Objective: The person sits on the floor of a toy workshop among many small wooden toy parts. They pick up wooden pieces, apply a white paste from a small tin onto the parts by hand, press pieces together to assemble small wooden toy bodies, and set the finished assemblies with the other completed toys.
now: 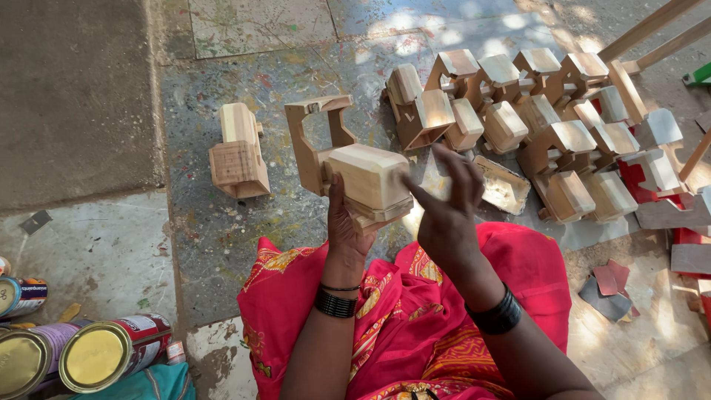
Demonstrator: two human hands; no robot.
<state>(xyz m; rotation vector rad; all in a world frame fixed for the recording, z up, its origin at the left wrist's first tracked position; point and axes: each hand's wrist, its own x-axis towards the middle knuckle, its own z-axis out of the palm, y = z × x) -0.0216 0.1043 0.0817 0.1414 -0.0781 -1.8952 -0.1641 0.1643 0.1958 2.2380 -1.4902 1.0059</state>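
The person sits on the ground and holds up a wooden toy truck over a bright pink lap. The left hand grips the truck from below, with the thumb up against its side. The right hand is curled around a small pale piece, maybe sandpaper, and presses it to the right side of the truck's blocky front. It looks like the rubbing step, making the wood smooth. This side seems to be the one in work now. The next move likely calls for a firm hold with the left hand, and for turning the truck so another side faces the rubbing hand.

To the left, on the spotty stone floor, another wooden truck lies alone. To the far right, a big bunch of bare wooden trucks sits close together, touching each other. A small flat tray lies just past the right hand. Red scraps lie near on the right. Paint cans lie on their sides at the near left.

Nothing stands between the hands and the truck. The tray and the bunch are close, so a wide swing of the elbow could bump them.
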